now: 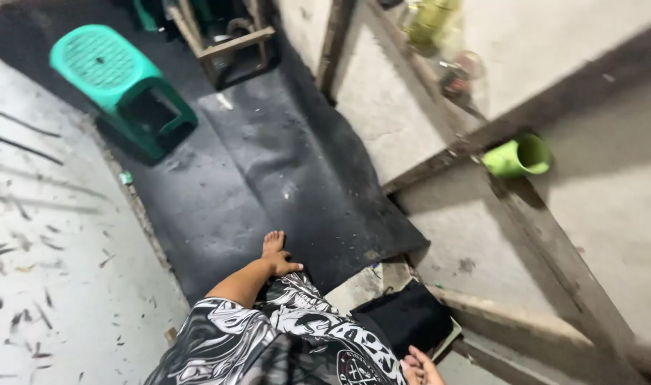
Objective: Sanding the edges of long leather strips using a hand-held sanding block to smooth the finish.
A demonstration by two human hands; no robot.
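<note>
- A wide black mat (268,164) covers the floor ahead, with a pale scuffed surface (47,249) to its left and wooden beams (554,249) crossing the grey wall on the right
- A green plastic stool (119,82) lies tipped on the far end of the mat, well apart from the person
- The person sits in patterned shorts (268,335), one bare foot (272,242) on the mat
- A black pad (404,314), the nearest loose thing, lies just beside the right thigh
- A green cup (518,157) sits on a beam, out of reach
- The left hand (281,265) rests on the knee, fingers relaxed, grasping nothing
- The right hand (419,367) is cut off by the frame edge near the pad; I cannot tell its grip
- Judged from this, nothing is being handled; taking up the pad would need only a short reach by the right hand
</note>
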